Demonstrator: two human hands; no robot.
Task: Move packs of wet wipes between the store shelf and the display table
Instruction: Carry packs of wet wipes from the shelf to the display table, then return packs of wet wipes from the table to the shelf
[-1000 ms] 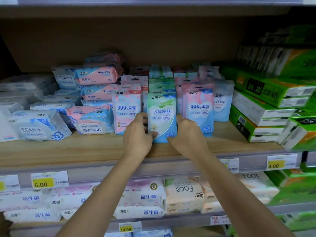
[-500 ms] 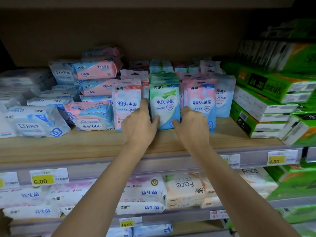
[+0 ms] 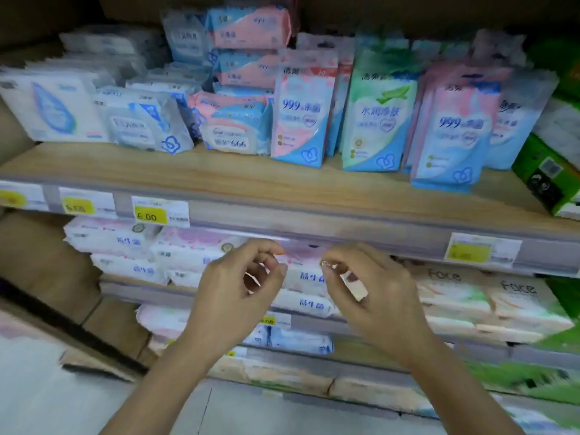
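A green and blue pack of wet wipes (image 3: pixel 376 120) stands upright on the wooden shelf (image 3: pixel 219 174), between two pink and blue packs (image 3: pixel 301 111) (image 3: pixel 455 130). My left hand (image 3: pixel 238 287) and my right hand (image 3: pixel 367 287) hang below the shelf edge, in front of the lower shelf. Both have loosely curled fingers and hold nothing. Neither touches a pack.
Flat wipe packs (image 3: pixel 144 120) are stacked at the left of the shelf, green boxes (image 3: pixel 552 171) at the right. Price labels (image 3: pixel 160 211) line the shelf rail. The lower shelves hold more wipe and tissue packs (image 3: pixel 455 293). Floor (image 3: pixel 47 387) shows at bottom left.
Both hands let go of the green pack, which now stands in the row, and dropped below the shelf edge. The view moved closer and tilted down.
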